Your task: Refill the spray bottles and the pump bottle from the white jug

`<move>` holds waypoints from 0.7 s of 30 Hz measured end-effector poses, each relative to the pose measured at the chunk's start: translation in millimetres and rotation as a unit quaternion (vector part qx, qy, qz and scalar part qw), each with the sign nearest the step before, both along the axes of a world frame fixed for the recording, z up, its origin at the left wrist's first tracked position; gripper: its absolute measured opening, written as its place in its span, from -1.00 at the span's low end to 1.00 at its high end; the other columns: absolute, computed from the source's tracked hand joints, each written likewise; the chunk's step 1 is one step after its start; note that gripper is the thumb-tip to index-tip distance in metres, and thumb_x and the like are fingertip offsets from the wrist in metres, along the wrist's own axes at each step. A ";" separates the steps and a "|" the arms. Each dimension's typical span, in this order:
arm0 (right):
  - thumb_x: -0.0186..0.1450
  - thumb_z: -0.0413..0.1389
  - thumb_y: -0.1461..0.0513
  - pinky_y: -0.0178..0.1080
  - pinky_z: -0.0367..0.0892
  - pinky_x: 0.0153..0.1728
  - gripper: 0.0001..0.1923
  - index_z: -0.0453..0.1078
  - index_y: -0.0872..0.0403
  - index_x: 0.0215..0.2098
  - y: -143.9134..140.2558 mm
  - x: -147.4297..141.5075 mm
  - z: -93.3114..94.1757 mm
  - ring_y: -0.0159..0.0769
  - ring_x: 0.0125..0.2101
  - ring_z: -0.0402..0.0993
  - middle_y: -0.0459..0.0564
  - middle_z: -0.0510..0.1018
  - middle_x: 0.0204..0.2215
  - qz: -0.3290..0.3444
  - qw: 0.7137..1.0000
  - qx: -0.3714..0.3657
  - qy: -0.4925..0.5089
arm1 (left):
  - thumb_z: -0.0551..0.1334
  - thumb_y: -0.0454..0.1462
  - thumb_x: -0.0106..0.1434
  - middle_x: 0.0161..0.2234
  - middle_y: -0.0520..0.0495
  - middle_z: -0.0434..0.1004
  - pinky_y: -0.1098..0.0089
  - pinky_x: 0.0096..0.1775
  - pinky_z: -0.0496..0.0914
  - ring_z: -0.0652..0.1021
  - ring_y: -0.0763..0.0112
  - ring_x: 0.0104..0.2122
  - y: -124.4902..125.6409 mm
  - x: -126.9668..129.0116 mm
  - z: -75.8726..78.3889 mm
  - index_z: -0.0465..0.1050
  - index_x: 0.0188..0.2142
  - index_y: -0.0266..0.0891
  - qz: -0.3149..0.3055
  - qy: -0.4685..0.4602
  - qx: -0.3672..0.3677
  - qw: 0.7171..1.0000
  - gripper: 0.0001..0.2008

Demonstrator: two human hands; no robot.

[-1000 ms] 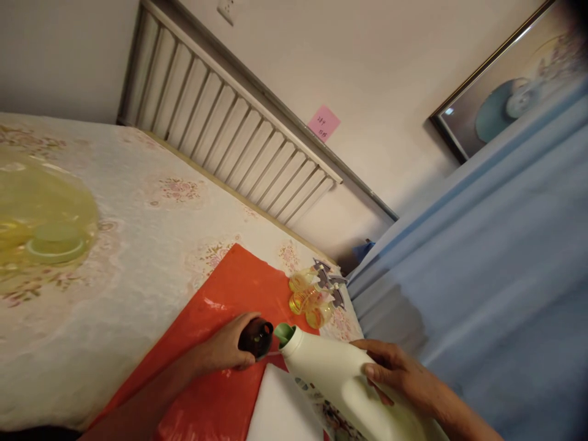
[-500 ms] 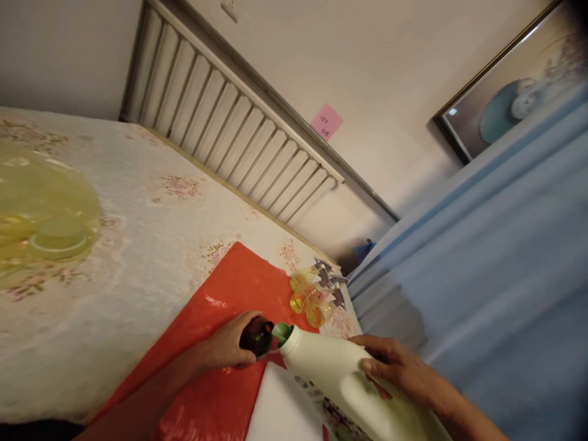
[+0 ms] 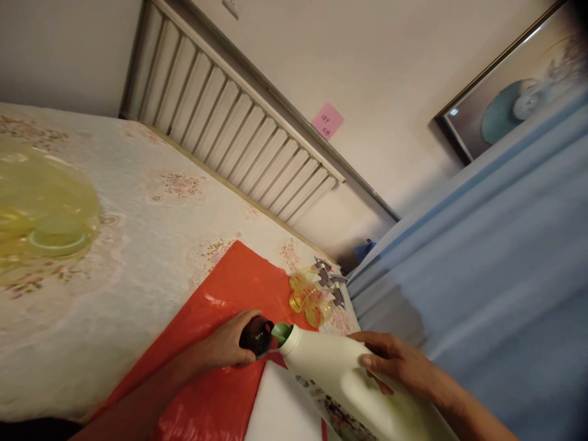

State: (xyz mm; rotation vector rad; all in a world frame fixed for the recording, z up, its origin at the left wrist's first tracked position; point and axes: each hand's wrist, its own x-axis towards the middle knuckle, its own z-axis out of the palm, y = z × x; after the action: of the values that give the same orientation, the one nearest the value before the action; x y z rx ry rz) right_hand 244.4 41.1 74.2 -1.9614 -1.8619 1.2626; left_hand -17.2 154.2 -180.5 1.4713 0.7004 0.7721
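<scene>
My left hand (image 3: 229, 343) is closed round a small dark cup (image 3: 254, 336), its mouth turned toward the big bottle. Fingers of my right hand (image 3: 399, 364) wrap the handle of a large pale green detergent bottle (image 3: 321, 355), which is tilted with its neck to the left. A green pouring spout (image 3: 281, 333) shows inside the neck, right beside the cup's rim. A thin strand seems to run between the two; how much is in the cup I cannot tell. Beneath the hands lies a red plastic sheet (image 3: 215, 306).
Several small clear bottles of yellow liquid with grey trigger heads (image 3: 312, 297) stand at the sheet's far right. A yellow transparent basin (image 3: 50, 184) with a pale green lid (image 3: 57, 236) sits at left on the flowered tablecloth (image 3: 151, 245). A white block (image 3: 285, 407) lies under the bottle. A blue curtain (image 3: 482, 275) hangs right.
Almost nothing differs. Both hands keep the cup and the tilted bottle in the same place, with only a very slight shift of the view.
</scene>
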 end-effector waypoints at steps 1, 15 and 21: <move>0.27 0.15 -0.09 -0.41 0.21 -0.63 -0.43 0.42 0.12 0.07 0.7 -0.2 0.2 -0.51 -0.63 0.23 -0.09 0.43 -0.47 0.001 1.000 0.000 0.000 | 0.29 -0.37 -0.14 0.04 -0.12 0.45 0.40 -0.52 0.42 0.58 0.13 -0.26 -0.3 -0.1 0.5 0.21 0.16 -0.08 -0.001 -0.002 -0.001 1.000 -0.20; 0.27 0.15 -0.09 -0.40 0.20 -0.62 -0.44 0.44 0.13 0.05 5.2 -6.2 8.1 -0.52 -0.63 0.21 -0.08 0.43 -0.46 0.010 1.000 -0.012 -0.008 | 0.28 -0.38 -0.13 -0.03 -0.08 0.46 0.42 -0.53 0.39 0.56 0.17 -0.28 -4.2 -2.5 8.0 0.21 0.13 -0.07 -0.007 -0.010 -0.011 1.000 -0.23; 0.24 0.15 -0.13 -0.39 0.20 -0.62 -0.41 0.46 0.14 0.01 7.3 -11.9 12.4 -0.49 -0.63 0.22 -0.08 0.44 -0.48 0.007 1.000 -0.016 -0.025 | 0.30 -0.38 -0.13 -0.01 -0.06 0.47 0.40 -0.44 0.42 0.55 0.17 -0.24 -4.1 -3.4 6.8 0.24 0.12 -0.07 0.003 -0.005 -0.001 1.000 -0.25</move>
State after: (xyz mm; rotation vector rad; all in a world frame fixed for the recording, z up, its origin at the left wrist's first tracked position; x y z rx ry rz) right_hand 232.4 48.4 86.6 -2.0172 -1.8932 1.2663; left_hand -20.6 150.1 -173.7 1.4630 0.6974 0.7828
